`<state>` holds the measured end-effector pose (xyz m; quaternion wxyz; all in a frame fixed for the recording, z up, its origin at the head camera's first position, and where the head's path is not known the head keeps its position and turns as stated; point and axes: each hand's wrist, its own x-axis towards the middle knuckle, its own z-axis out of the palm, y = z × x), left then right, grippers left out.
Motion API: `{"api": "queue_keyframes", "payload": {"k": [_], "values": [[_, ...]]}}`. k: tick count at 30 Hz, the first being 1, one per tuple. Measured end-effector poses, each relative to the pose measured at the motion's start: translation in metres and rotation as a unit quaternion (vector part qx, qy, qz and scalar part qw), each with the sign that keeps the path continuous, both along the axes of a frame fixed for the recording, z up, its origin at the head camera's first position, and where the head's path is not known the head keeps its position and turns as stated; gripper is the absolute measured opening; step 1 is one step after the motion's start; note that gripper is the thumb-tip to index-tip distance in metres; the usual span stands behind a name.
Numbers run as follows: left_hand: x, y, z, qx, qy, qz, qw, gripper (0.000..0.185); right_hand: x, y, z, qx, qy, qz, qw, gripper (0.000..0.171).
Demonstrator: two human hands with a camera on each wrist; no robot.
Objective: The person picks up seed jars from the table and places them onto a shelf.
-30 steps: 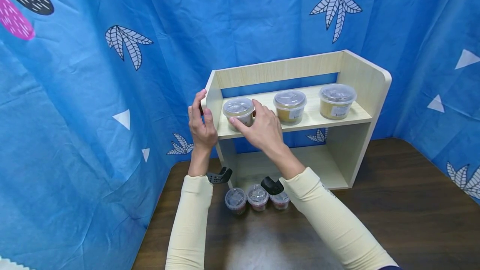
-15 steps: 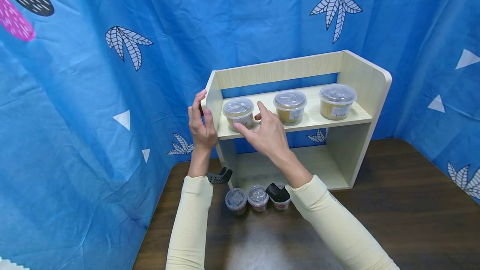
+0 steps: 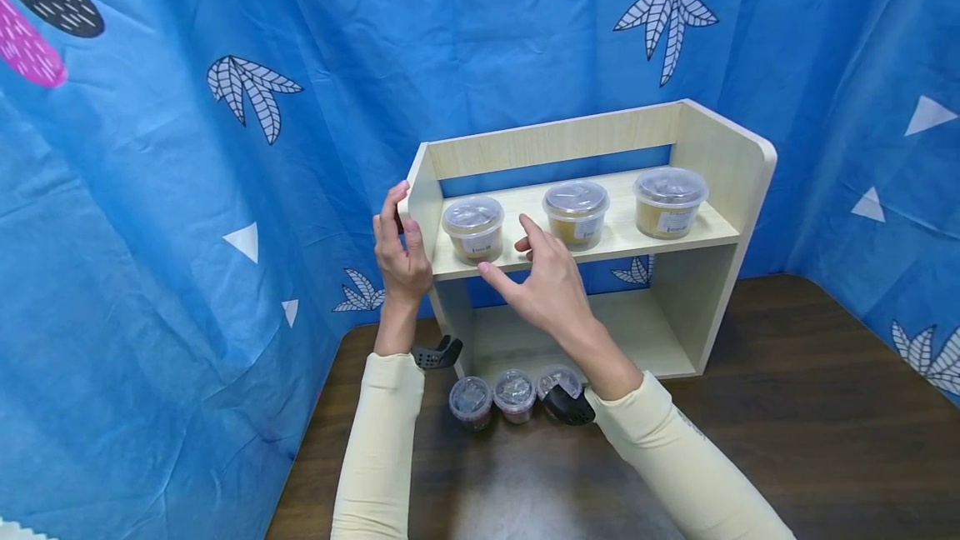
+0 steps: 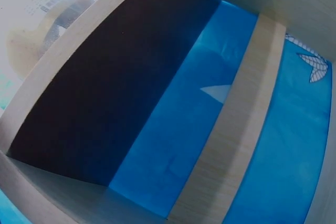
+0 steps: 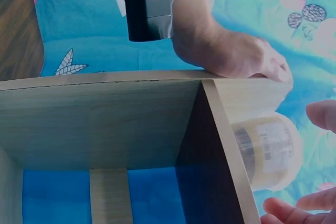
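"Blue curtain (image 3: 525, 57) behind, shelf (image 3: 555, 140) in front of both hands. Right hand (image 3: 551, 282)?"

"Thumb and fingers spread, nothing held."

"Nearest tub (image 3: 474, 232)?"

"Just left of right hand, upright on shelf, between both hands. Round, no long axis sideways."

"Left hand (image 3: 401, 257)?"

"At shelf's side panel (image 3: 424, 207), can't tell if gripping. Right looks nearer the tub."

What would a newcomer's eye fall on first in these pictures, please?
Probably the bright blue printed fabric curtain filling the background of the head view. In front of it, a pale wooden shelf unit carries three round clear plastic tubs with yellow contents on its upper level. The bare left hand touches the unit's left side; the bare right hand is spread near the leftmost tub without gripping it.
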<state>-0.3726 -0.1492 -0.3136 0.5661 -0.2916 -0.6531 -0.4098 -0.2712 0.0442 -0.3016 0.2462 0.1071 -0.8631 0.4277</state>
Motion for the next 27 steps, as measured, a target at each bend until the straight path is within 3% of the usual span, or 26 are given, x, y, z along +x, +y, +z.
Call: {"api": "queue_keyframes", "payload": {"k": [20, 27], "values": [[0.004, 0.002, 0.0, 0.0, -0.011, -0.002, 0.9999, 0.051, 0.014, 0.019, -0.011, -0.007, 0.015, 0.015, 1.0, 0.08], [0.003, 0.001, 0.0, 0.001, -0.009, -0.004, 0.9999, 0.05, 0.016, 0.024, -0.017, -0.021, 0.04, 0.031, 0.999, 0.075]]}}
